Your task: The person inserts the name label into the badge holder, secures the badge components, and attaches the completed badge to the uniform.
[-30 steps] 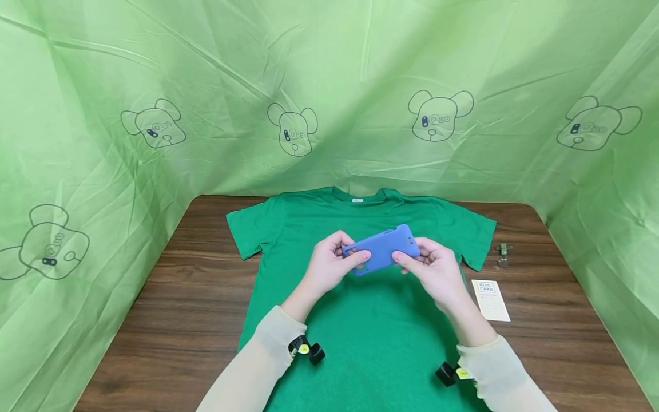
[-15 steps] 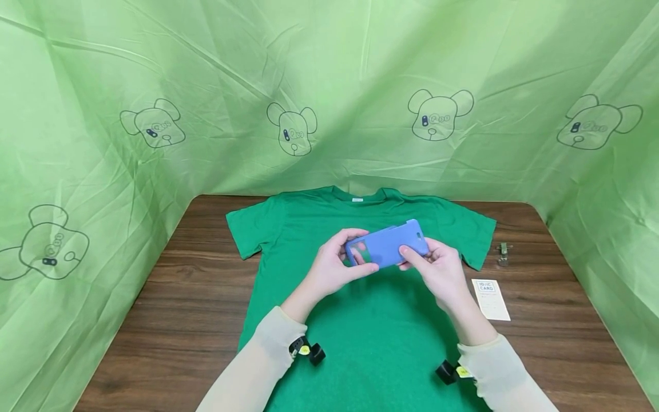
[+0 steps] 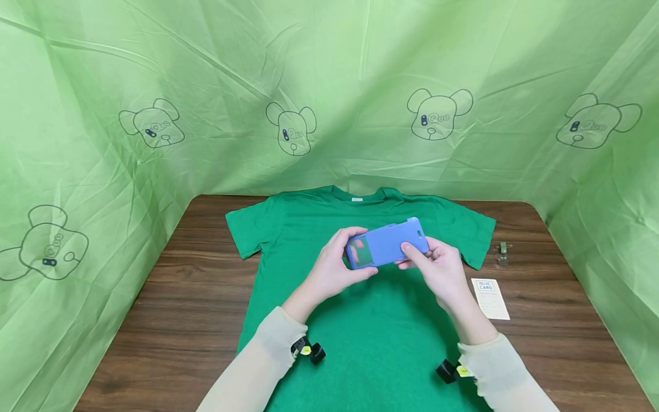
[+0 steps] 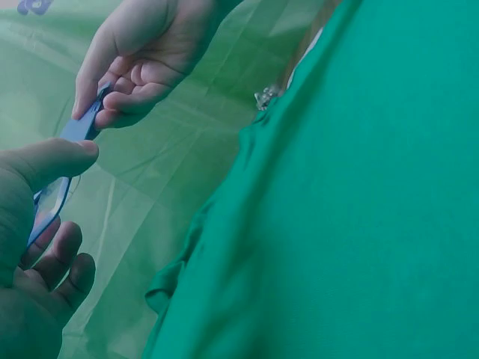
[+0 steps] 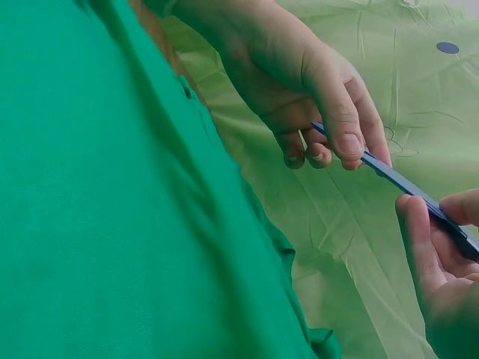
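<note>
A blue badge holder (image 3: 389, 247) with a slotted right end is held up above a green T-shirt (image 3: 360, 337) spread flat. My left hand (image 3: 333, 260) grips its left end by the edges, thumb below and fingers above. Between them a see-through window shows green and part of the fingers. At the other end my right hand (image 3: 441, 269) pinches the holder, thumb on its face and fingers behind. In the left wrist view the holder (image 4: 77, 129) appears nearly edge-on. The right wrist view shows it as a thin blue strip (image 5: 404, 183) between both hands.
On the wooden table (image 3: 170, 320), right of the shirt, lie a white card (image 3: 491, 299) printed "ID/IC CARD" and a small clip with a clear strap (image 3: 503, 253). Green fabric (image 3: 355, 74) with bear drawings walls the back and sides.
The blue badge holder has shifted slightly right and up, its window now plainly visible at the left end. My left thumb has moved off its face to the lower edge.
</note>
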Motion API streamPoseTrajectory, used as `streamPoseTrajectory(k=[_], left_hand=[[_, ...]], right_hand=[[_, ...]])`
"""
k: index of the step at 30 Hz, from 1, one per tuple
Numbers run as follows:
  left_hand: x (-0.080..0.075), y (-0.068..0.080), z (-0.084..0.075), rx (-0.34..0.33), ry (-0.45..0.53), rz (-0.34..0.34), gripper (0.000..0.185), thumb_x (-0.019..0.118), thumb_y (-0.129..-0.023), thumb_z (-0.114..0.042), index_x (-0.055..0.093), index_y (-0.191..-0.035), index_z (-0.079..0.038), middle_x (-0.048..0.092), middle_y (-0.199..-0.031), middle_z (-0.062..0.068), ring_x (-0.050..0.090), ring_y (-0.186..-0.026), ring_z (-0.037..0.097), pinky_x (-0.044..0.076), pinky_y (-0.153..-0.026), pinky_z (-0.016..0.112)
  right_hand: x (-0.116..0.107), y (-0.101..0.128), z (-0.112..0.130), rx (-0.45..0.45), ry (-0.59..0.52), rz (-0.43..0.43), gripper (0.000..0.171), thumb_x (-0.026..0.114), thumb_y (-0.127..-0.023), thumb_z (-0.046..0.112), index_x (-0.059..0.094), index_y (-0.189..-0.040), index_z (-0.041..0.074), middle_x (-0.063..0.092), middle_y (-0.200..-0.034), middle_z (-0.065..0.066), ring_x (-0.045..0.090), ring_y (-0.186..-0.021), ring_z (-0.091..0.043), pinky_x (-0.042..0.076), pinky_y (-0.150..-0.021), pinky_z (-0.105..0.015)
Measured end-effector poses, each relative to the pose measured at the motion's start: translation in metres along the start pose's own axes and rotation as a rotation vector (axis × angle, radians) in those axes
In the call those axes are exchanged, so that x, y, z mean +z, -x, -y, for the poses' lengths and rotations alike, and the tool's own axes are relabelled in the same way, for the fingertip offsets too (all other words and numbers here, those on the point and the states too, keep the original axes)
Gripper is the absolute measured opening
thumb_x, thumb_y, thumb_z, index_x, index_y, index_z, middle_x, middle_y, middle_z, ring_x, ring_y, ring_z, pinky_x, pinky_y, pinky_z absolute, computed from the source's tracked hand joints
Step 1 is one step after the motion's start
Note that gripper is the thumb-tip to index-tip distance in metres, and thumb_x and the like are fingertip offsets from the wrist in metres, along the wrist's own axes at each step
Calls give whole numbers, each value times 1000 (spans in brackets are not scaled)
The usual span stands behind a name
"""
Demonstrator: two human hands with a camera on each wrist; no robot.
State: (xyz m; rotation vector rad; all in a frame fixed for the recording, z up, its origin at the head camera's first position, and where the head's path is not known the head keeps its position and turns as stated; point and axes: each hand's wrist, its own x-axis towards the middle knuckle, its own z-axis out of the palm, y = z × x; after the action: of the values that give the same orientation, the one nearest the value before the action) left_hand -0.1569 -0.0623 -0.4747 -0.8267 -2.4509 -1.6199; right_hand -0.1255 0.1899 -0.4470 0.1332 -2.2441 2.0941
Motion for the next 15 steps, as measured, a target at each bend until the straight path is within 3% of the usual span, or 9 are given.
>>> streamPoseTrajectory(k=[7,15], left_hand=[[0,1,0,-20,-27,-35,76,98,-83,-25,58,-148,-18,60,-134,2,63,-115,25,58,-91,41],[1,1,0,-6,-34,-44,76,97,-84,-26,58,-149,-16,59,-134,3,62,-115,26,60,-86,41]], right_hand=[[0,-1,1,-9,-74,-9,34,74,-107,14,68,-124,-15,82,-90,-9,79,-74,-17,66,-78,-32],[0,-1,0,5,-125,-17,31,75,-106,13,67,-120,-13,82,-91,-8,79,-74,-17,66,-78,-33]])
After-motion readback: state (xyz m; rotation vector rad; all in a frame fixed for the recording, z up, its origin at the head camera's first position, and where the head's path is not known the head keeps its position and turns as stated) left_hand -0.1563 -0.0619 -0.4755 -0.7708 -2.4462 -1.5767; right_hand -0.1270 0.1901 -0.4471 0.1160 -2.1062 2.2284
